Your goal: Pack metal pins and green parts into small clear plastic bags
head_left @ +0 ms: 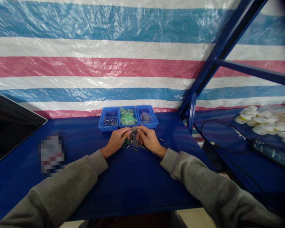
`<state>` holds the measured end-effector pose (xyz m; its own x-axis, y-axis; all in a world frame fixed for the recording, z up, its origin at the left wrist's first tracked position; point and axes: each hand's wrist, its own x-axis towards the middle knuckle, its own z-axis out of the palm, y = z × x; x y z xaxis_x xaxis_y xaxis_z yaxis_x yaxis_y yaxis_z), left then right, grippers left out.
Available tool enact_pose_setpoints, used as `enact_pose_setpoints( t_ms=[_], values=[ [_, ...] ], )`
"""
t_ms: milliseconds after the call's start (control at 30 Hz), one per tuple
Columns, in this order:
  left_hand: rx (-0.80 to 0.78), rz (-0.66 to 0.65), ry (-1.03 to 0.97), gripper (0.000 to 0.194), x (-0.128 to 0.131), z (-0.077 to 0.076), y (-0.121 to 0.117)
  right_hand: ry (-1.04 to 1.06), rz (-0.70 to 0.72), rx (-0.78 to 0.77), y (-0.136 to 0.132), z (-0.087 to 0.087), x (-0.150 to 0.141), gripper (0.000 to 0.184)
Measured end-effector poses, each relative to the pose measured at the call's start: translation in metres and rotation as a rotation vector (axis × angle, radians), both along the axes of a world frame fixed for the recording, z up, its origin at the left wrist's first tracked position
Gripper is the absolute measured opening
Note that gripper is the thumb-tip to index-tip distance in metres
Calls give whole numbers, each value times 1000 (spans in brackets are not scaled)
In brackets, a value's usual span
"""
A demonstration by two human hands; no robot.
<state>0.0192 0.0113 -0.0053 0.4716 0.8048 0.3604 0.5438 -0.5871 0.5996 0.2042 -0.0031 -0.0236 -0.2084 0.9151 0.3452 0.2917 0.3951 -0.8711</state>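
gripping one clear bag point(139, 144) over the blue table point(133, 183), two hands, left point(120, 139) and right point(148, 139), are pinching its top; three blue bins point(108, 128) are standing just behind.

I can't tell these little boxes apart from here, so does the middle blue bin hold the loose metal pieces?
No, the middle bin holds green packets, and the loose metal pieces lie in the left one.
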Motion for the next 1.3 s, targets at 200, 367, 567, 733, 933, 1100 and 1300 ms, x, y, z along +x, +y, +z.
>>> enact_pose_setpoints(
  t_ms=[200,367,567,733,933,1100,1300],
  values=[
    [39,4,-32,24,0,0,-1,112,84,-30,-2,-2,4,39],
    [30,18,-23,22,0,1,-1,95,12,-36,-2,-1,3,40],
    [4,36,-42,28,-1,1,-1,153,-48,-37,0,-3,0,38],
    [-33,57,-39,36,-1,-1,0,193,-108,-38,3,-7,-1,38],
    [-51,39,-47,35,0,1,-1,179,-148,-28,6,-11,-2,29],
    [-42,35,-48,33,1,2,-2,229,-79,-4,1,-5,1,31],
    [-29,38,-52,30,1,2,-2,152,-70,80,-4,5,3,32]
  ],
)
